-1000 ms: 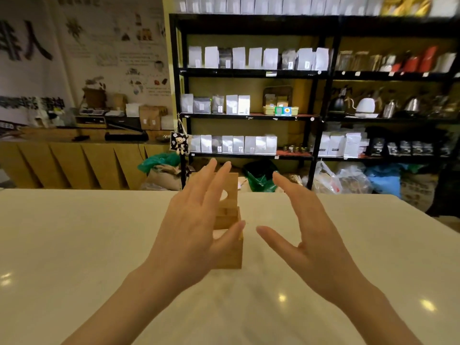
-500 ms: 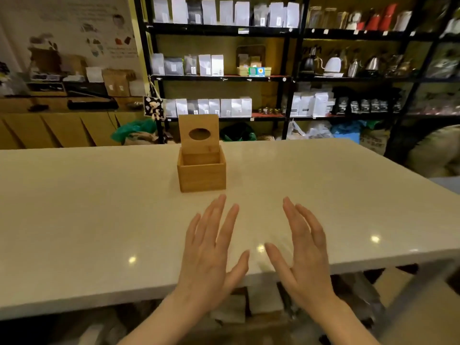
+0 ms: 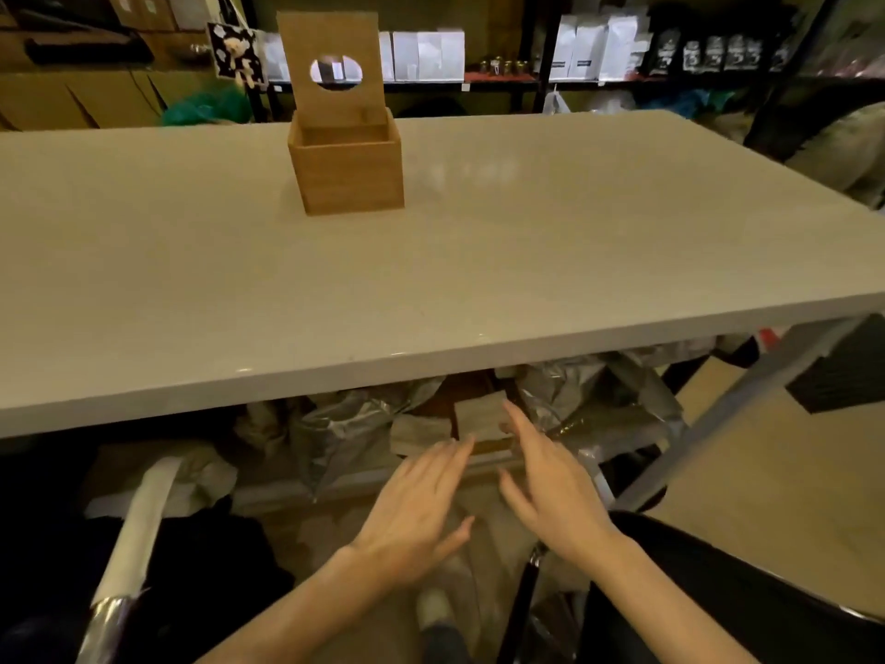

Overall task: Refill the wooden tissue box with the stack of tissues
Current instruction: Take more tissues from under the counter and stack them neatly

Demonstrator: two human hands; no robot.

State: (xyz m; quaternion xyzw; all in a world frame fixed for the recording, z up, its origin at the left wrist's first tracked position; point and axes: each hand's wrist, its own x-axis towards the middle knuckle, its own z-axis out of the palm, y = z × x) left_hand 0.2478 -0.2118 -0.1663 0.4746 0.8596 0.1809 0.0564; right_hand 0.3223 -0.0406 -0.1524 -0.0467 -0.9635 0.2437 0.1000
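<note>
The wooden tissue box (image 3: 352, 167) stands on the white table (image 3: 527, 242), toward the back left of centre. Its lid (image 3: 330, 55), with an oval hole, is tipped up and open. Both my hands are below the table's front edge. My left hand (image 3: 416, 510) and my right hand (image 3: 550, 486) are open, fingers spread, side by side, pointing at a pale stack of tissues (image 3: 481, 416) on a shelf under the table. Neither hand touches the stack.
Crumpled silver foil bags (image 3: 589, 395) and paper packets crowd the shelf around the stack. A white-wrapped roll (image 3: 139, 529) leans at lower left. A black chair (image 3: 718, 591) is at lower right. Shelves of white bags stand behind the table.
My hands have left the box and dropped from above the tabletop to below its front edge. My view has tilted down to the shelf underneath.
</note>
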